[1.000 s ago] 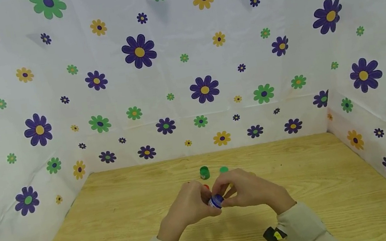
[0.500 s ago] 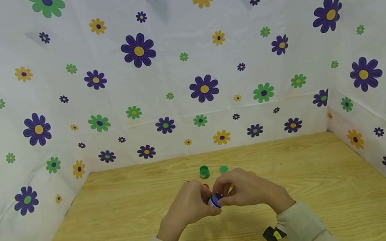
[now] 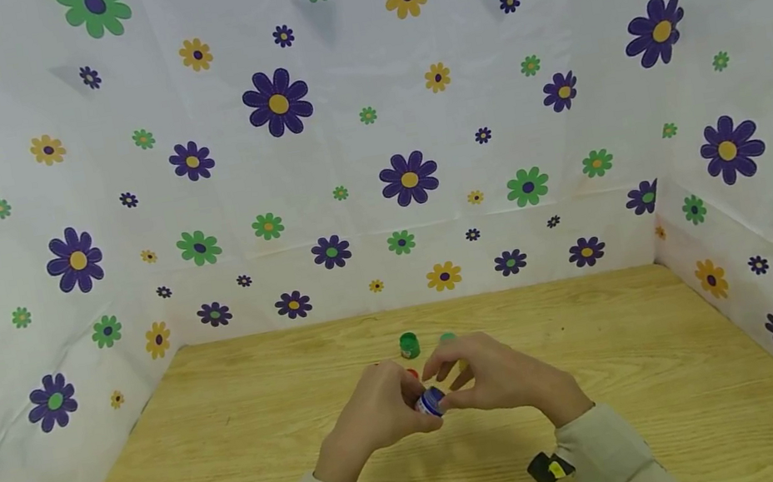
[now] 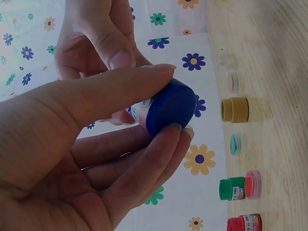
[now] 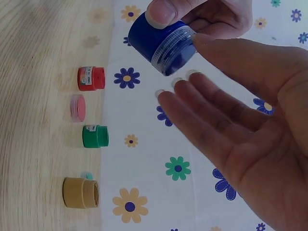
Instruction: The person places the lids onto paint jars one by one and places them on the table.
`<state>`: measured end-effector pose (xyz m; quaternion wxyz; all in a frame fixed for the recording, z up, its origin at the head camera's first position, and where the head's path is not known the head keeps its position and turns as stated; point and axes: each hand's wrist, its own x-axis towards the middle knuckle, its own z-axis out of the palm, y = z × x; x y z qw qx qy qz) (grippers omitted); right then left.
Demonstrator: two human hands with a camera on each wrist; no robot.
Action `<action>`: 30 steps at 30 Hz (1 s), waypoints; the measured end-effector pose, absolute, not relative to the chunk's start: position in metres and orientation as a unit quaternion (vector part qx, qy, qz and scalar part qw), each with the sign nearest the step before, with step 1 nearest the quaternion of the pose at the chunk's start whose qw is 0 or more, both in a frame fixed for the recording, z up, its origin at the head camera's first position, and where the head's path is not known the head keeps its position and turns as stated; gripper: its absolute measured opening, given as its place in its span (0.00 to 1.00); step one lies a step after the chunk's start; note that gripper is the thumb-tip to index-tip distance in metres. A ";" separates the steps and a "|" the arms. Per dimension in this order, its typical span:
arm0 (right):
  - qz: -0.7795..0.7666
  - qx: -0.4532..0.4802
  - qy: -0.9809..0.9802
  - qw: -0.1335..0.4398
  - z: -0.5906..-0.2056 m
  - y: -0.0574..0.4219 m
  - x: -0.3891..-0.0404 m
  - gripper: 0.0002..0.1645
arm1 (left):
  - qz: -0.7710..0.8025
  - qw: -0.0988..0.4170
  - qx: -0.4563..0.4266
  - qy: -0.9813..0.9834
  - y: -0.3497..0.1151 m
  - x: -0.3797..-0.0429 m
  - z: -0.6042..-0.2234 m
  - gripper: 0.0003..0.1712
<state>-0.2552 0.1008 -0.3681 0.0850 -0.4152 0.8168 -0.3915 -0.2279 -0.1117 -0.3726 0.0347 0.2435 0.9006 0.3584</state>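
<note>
A small blue paint jar (image 3: 429,403) is tilted in my left hand (image 3: 376,411), its base toward the left wrist camera. Thumb and fingers grip the jar's blue body from both sides. Its clear-rimmed lid (image 5: 175,50) sits on the end facing my right hand (image 3: 503,378). In the right wrist view, the right thumb lies at the lid's edge; whether it presses there I cannot tell. The other right fingers (image 5: 207,120) are extended and stand apart from the lid.
On the wooden table (image 3: 235,433) stand an uncapped green jar (image 3: 409,345), a red jar (image 5: 90,78) and a yellow-brown jar (image 5: 77,192). Loose lids lie among them: a red one (image 5: 78,108), a green one (image 4: 235,144) and a pale one (image 4: 233,82). Flowered cloth walls surround the table.
Half a second ago the right fingers were closed in around the lid; now they have spread and lifted off it. The left hand and the blue jar have hardly moved.
</note>
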 end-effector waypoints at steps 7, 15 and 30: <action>-0.413 -0.437 0.794 0.089 -0.371 0.100 -0.256 0.14 | 0.359 0.035 0.247 0.899 -0.112 -0.229 -0.373 0.07; -0.412 -0.446 0.789 0.092 -0.373 0.099 -0.257 0.13 | 0.357 0.029 0.251 0.899 -0.112 -0.228 -0.372 0.05; -0.397 -0.428 0.807 0.091 -0.374 0.097 -0.257 0.08 | 0.356 0.028 0.249 0.900 -0.111 -0.228 -0.373 0.06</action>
